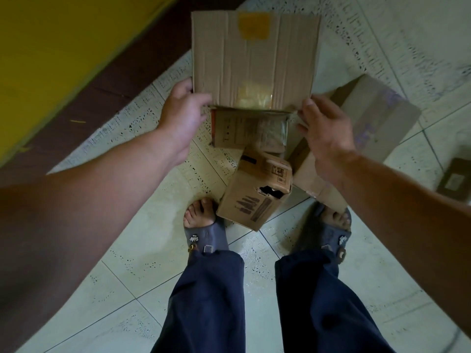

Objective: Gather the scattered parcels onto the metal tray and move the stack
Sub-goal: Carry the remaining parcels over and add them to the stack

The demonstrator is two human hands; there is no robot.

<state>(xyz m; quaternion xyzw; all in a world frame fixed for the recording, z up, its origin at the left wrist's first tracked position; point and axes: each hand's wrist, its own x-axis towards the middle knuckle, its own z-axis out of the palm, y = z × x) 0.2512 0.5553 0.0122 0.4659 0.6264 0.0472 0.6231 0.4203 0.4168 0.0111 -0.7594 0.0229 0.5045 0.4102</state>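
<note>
From the head camera, looking straight down: both hands are on the flat cardboard parcel [254,57], held up off the tiled floor [142,253]. The left hand [183,110] grips its near left corner, thumb lying on top. The right hand [326,133] pinches the near right corner, thumb at the edge and fingers curled below.

Directly under that near edge is a printed carton [244,131]; I cannot tell whether the two are touching. Nearer still, a torn box [254,197] lies tilted on the floor, right between the person's feet and just beside the left sandal [204,235]. To the right, a larger brown box [369,123] rests at an angle, partly behind the right hand. A small dark packet [455,179] lies apart at the far right edge. A yellow wall [51,47] runs along the left.
</note>
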